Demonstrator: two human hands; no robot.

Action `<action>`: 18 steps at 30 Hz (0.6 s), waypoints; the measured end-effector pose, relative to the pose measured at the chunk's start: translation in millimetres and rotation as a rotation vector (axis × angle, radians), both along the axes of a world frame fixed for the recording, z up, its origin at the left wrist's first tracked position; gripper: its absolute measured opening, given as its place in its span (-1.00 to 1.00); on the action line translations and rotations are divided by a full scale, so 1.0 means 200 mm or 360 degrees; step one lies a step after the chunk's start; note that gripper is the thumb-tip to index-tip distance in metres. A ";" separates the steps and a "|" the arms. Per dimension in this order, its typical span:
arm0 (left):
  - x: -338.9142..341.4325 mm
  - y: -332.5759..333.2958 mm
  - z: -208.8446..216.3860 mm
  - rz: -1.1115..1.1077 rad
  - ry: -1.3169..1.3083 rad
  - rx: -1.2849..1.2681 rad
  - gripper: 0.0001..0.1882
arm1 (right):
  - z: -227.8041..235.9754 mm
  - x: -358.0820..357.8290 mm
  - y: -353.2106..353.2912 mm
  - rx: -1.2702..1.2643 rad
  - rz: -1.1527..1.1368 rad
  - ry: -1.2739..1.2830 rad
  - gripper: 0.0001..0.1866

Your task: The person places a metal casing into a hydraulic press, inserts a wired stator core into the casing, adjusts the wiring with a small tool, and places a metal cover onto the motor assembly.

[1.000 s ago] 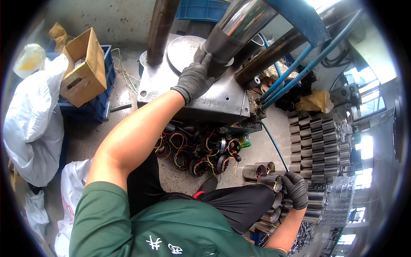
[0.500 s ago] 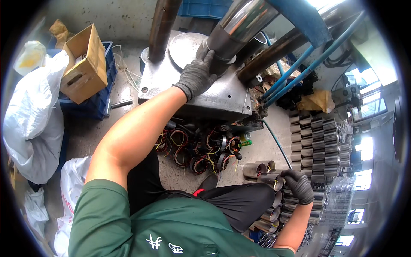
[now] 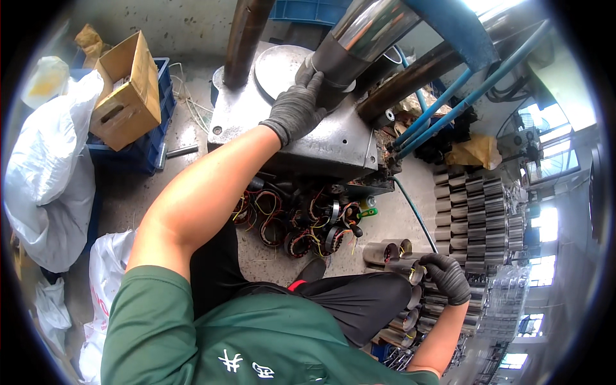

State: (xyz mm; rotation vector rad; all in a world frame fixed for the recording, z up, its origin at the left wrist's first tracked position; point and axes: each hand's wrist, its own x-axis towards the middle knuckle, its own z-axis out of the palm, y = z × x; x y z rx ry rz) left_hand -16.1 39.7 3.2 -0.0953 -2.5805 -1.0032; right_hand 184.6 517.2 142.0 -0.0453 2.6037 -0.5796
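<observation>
My left hand (image 3: 295, 110), in a dark grey knit glove, lies against the left side of a dull grey metal cylinder (image 3: 340, 61), fingers stretched along it. That cylinder stands tilted in view under a shiny metal ram (image 3: 375, 25), above the steel bed (image 3: 244, 115) of a press. Beside the cylinder is a round plate (image 3: 273, 67) on the bed. Low on the right, my gloved right hand (image 3: 447, 278) is curled over the end of a thin blue-green lever (image 3: 416, 215) coming from the press. Its fingertips are partly hidden, close to metal cylinders (image 3: 383, 253) standing below.
Several wire-wound stators (image 3: 273, 231) lie on the floor before the press. Stacked metal cylinders (image 3: 475, 218) fill the right side. Blue pipes (image 3: 443, 119) and dark columns (image 3: 247, 45) frame the press. Left stand a cardboard box (image 3: 128, 96) on a blue crate and white sacks (image 3: 48, 173).
Both hands keep their places, the left on the cylinder and the right at the lever. The view has shifted very slightly.
</observation>
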 end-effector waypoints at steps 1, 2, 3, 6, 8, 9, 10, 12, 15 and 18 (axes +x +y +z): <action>0.01 0.00 0.00 -0.0020 -0.0037 0.0010 -0.09 | 0.00 0.00 -0.01 -0.0050 -0.0076 0.0089 -0.75; 0.01 0.00 0.00 -0.0018 -0.0039 0.0010 -0.09 | 0.01 0.00 -0.02 -0.0100 -0.0152 0.0177 -0.75; 0.00 0.00 0.00 -0.0011 -0.0004 0.0009 -0.09 | 0.01 0.00 -0.02 -0.0149 -0.0228 0.0265 -0.75; 0.00 0.01 -0.02 -0.0001 0.0033 0.0004 -0.09 | -0.02 0.01 0.03 -0.0166 -0.0180 0.0092 -0.75; -0.01 0.00 -0.02 0.0017 0.0036 -0.0012 -0.09 | -0.02 0.01 -0.01 -0.0276 -0.0335 0.0085 -0.75; -0.01 0.00 -0.03 0.0018 0.0036 -0.0021 -0.08 | 0.01 0.00 -0.03 -0.0254 -0.0309 0.0208 -0.75; -0.01 0.00 -0.03 0.0013 0.0035 -0.0024 -0.08 | 0.02 0.00 -0.04 -0.0244 -0.0308 0.0224 -0.76; 0.00 0.01 -0.02 0.0007 0.0038 -0.0020 -0.08 | 0.01 0.01 -0.01 -0.0197 -0.0212 0.0120 -0.76; 0.00 0.00 -0.02 0.0003 0.0039 -0.0023 -0.09 | 0.00 0.01 -0.02 -0.0095 -0.0064 -0.0018 -0.74; -0.01 0.01 -0.03 0.0019 0.0062 -0.0039 -0.09 | 0.02 0.01 -0.04 -0.0242 -0.0328 0.0276 -0.74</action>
